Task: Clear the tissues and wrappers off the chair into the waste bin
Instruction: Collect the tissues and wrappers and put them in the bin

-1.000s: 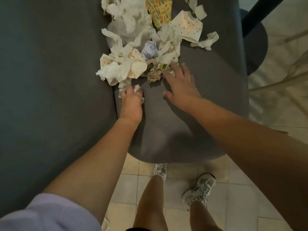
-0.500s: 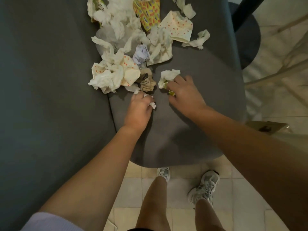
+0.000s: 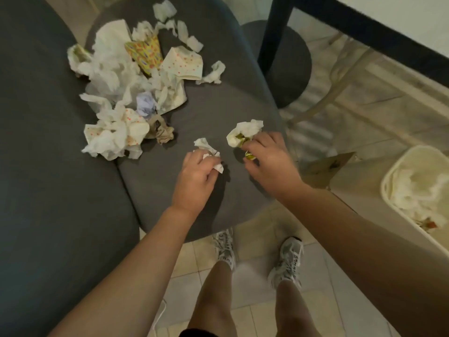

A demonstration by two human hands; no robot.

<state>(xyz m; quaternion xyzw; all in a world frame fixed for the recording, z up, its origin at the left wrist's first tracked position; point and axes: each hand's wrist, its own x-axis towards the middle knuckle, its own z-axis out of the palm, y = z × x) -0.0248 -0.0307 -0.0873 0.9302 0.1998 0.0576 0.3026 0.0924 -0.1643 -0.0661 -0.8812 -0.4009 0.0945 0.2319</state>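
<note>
A heap of crumpled white tissues and dotted wrappers covers the far half of the grey chair seat. My left hand grips a small white tissue above the near part of the seat. My right hand holds a bigger crumpled tissue together with a green and yellow wrapper scrap. The cream waste bin stands on the floor at the right, with tissues inside.
The chair's grey backrest fills the left side. A round stool and a dark table leg stand behind the seat. A brown paper bag lies between chair and bin. My legs and sneakers are on the tiled floor.
Both hands closed on litter at the heap's near edge and drew back toward me and rightward. The view swung right, bringing the waste bin into sight.
</note>
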